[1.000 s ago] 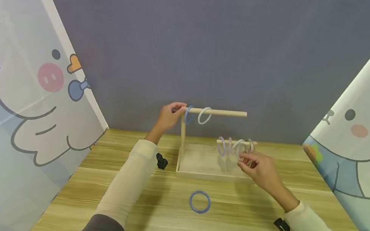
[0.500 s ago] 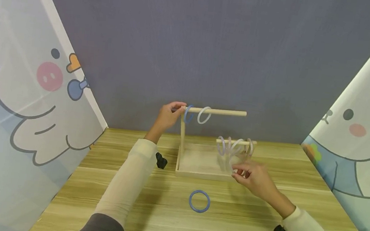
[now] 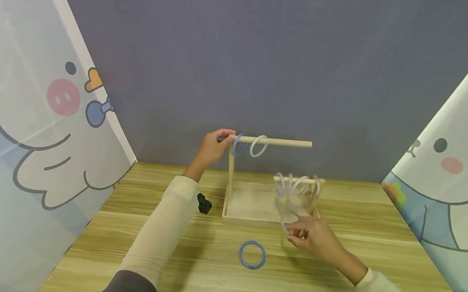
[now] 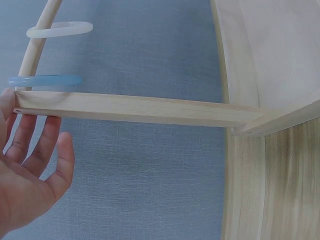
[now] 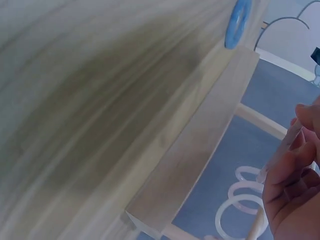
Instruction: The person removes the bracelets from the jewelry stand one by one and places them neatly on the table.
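Observation:
A wooden bangle stand [image 3: 251, 222] has a tall left post, an upper bar and a lower bar. My left hand [image 3: 211, 149] holds the top corner of the post between thumb and fingers. Beside it on the upper bar hang a blue bangle [image 3: 235, 148] and a white bangle [image 3: 252, 148]. My right hand [image 3: 319, 241] pinches a pale translucent bangle [image 5: 284, 149] in front of the stand's front edge, below the lower bar. Several pale bangles [image 5: 218, 220] hang on that lower bar. Another blue bangle [image 3: 251, 267] lies flat on the table, left of the right hand.
A wood-grain table [image 3: 200, 286] runs under everything. Small black devices sit near each wrist, the left one [image 3: 204, 204] beside the stand. Behind stands a grey cloth wall [image 3: 243, 60], with cartoon-printed panels [image 3: 21, 107] on both sides.
My right hand has moved down and toward the front, away from the lower bar, carrying the pale bangle past the stand's front edge. The left hand has stayed on the post top.

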A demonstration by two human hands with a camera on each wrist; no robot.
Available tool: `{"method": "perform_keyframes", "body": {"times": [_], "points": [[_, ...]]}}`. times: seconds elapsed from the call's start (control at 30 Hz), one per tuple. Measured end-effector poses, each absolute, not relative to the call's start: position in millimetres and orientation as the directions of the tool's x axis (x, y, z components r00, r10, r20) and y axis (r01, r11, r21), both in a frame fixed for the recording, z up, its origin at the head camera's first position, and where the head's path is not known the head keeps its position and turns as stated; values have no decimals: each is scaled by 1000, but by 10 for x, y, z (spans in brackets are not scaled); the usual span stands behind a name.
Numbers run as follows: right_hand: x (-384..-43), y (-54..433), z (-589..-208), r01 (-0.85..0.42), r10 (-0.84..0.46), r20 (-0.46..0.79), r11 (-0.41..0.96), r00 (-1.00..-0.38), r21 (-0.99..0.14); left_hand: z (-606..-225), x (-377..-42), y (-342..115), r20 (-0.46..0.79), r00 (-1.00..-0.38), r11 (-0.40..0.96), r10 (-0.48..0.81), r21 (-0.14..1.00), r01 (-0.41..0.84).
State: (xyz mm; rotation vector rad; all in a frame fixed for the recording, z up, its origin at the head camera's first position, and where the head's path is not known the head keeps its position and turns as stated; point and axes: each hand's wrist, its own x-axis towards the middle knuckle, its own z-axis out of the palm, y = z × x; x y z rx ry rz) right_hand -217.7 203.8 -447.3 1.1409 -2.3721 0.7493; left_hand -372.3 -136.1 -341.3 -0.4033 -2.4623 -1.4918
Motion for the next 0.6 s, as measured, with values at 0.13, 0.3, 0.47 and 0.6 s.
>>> {"method": "perform_keyframes", "body": {"times": [0.13,0.3,0.47,0.6], "points": [[-2156,2020,-4524,-796,-609,519,519,-600,-310,-3413,-3726,-1359,341,-933,446,113,822,355],[-2116,2000,-4573,-769,-617,461,544,-638,-335,-3409,-3718,-1354,346,-932,447,110,820,357],[-2086,1980,-4627,-765,-629,436,534,-644,-360,-3411,-3717,-1353,349,-931,441,108,822,360],[-2066,1962,-4677,-763,-640,415,534,-647,-365,-3411,-3710,-1358,349,-931,438,104,825,358]]}}
